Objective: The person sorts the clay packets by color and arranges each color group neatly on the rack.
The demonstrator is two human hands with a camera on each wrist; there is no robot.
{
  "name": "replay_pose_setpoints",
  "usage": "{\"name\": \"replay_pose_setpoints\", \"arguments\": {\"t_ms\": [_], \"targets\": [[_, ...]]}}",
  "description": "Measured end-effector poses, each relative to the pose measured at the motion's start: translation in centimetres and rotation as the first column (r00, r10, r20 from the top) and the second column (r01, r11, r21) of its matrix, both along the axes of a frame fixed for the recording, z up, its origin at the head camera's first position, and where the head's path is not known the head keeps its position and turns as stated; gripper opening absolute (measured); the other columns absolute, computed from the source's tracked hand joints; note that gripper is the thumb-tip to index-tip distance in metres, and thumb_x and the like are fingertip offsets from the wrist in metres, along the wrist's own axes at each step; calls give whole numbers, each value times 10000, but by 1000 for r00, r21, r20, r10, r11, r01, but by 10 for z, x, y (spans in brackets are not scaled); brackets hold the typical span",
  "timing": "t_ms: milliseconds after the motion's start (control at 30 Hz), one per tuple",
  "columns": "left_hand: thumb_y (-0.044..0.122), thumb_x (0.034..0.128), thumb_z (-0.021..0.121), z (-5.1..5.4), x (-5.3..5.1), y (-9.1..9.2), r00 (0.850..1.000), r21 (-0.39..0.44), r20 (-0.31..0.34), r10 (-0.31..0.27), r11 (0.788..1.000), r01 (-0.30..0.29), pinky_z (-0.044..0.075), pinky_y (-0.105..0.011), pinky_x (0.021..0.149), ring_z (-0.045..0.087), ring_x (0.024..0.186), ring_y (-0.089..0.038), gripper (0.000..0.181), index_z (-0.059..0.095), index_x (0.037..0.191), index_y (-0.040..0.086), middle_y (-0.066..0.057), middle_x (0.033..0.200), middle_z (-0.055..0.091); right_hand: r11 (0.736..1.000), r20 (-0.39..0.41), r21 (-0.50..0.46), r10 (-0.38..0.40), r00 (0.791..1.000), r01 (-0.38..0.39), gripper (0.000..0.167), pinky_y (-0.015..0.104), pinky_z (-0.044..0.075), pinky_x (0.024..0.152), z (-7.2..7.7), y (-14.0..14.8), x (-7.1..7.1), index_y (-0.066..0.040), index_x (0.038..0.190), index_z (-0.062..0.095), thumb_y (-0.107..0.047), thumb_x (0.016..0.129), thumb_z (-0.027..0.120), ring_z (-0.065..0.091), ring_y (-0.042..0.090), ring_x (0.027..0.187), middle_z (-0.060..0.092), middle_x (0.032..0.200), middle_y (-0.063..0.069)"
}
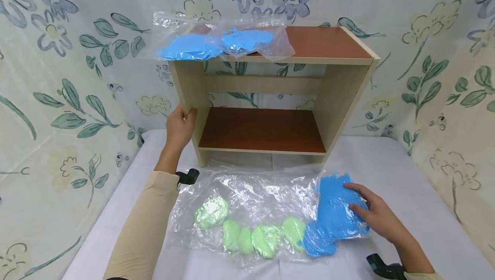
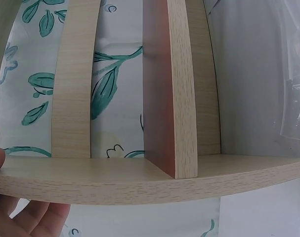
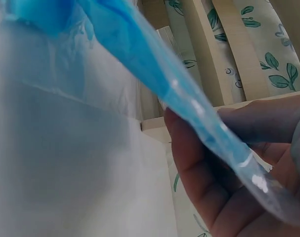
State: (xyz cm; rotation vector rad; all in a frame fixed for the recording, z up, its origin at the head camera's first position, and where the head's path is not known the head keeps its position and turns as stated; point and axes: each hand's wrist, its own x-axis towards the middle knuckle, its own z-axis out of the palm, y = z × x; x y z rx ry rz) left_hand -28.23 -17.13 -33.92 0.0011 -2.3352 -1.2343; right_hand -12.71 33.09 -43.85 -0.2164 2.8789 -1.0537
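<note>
My left hand [image 1: 180, 127] grips the left side panel of a small wooden shelf [image 1: 344, 95]; in the left wrist view the thumb is inside the panel [image 2: 115, 190] and the fingers outside. At the right front, my right hand [image 1: 377, 215] holds the right edge of a clear plastic bag by its blue contents [image 1: 338, 204]. The right wrist view shows the blue-filled bag [image 3: 154, 74] between thumb and fingers. Several light green lumps [image 1: 267, 239] lie in clear plastic [image 1: 263, 189] to the left of the blue. Whether the blue and green share one bag, I cannot tell.
Clear bags with blue contents [image 1: 189, 47] lie on the left of the shelf's brown top [image 1: 325, 41]. The shelf has a brown lower board [image 1: 263, 129] and stands on a white-covered table [image 1: 371, 159]. Flower-patterned cloth [image 1: 437, 78] hangs behind and on both sides.
</note>
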Motion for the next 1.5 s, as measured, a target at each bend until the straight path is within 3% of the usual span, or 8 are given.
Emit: {"name": "replay_pose_setpoints", "arguments": {"t_ms": [267, 467, 633, 900, 1033, 1267, 1500], "targets": [[289, 1005, 513, 0, 0, 0, 1000, 3, 2, -4, 1000, 4, 544, -528, 964, 630, 1199, -380, 374, 599, 1289, 61, -201, 1320, 642, 1000, -48, -7, 7, 999, -8, 584, 684, 399, 953, 11, -9, 4, -51, 1468, 397, -58, 933, 630, 340, 629, 1341, 334, 1525, 354], [299, 1007, 505, 1, 1, -1, 1000, 8, 5, -6, 1000, 6, 528, -529, 995, 611, 1236, -375, 388, 589, 1311, 72, -190, 1348, 627, 998, -113, 60, 14, 994, -7, 573, 667, 415, 966, 22, -21, 3, -70, 1447, 432, 1, 910, 618, 380, 607, 1337, 394, 1501, 340], [300, 1012, 500, 1, 2, 0, 1000, 10, 8, -10, 1000, 10, 532, -531, 993, 609, 1244, -377, 397, 575, 1334, 81, -186, 1365, 618, 995, -196, 90, 67, 978, -50, 568, 658, 436, 958, 30, -30, 4, -77, 1416, 480, 44, 883, 635, 440, 578, 1312, 468, 1465, 304], [310, 1018, 493, 0, 2, 0, 1000, 8, 14, -17, 1000, 17, 531, -531, 998, 600, 1263, -373, 413, 550, 1377, 113, -168, 1394, 601, 969, -360, 209, 198, 912, -129, 547, 585, 534, 873, 47, -46, 3, -104, 1341, 554, 93, 844, 669, 617, 472, 1166, 638, 1285, 186], [307, 1018, 494, 0, 2, 0, 1000, 6, 9, -19, 1000, 19, 530, -533, 1000, 599, 1265, -375, 415, 548, 1380, 112, -170, 1397, 599, 953, -401, 261, 254, 880, -156, 546, 525, 571, 825, 55, -53, 2, -120, 1319, 572, 90, 829, 692, 662, 424, 1114, 656, 1250, 143], [304, 1015, 493, -1, 2, 0, 1000, 8, 14, -16, 1000, 16, 525, -530, 1009, 591, 1275, -375, 420, 548, 1382, 109, -174, 1402, 594, 934, -454, 264, 342, 823, -242, 593, 469, 601, 765, 77, -65, 5, -127, 1303, 601, 130, 781, 718, 692, 389, 1049, 673, 1221, 123], [308, 1015, 492, 1, 3, 1, 1000, 10, 17, -15, 1000, 15, 526, -527, 1008, 593, 1271, -377, 415, 552, 1374, 108, -178, 1396, 597, 925, -484, 202, 380, 788, -322, 597, 464, 614, 747, 106, -69, 4, -157, 1308, 607, 128, 793, 704, 671, 374, 1077, 667, 1251, 108]]}}
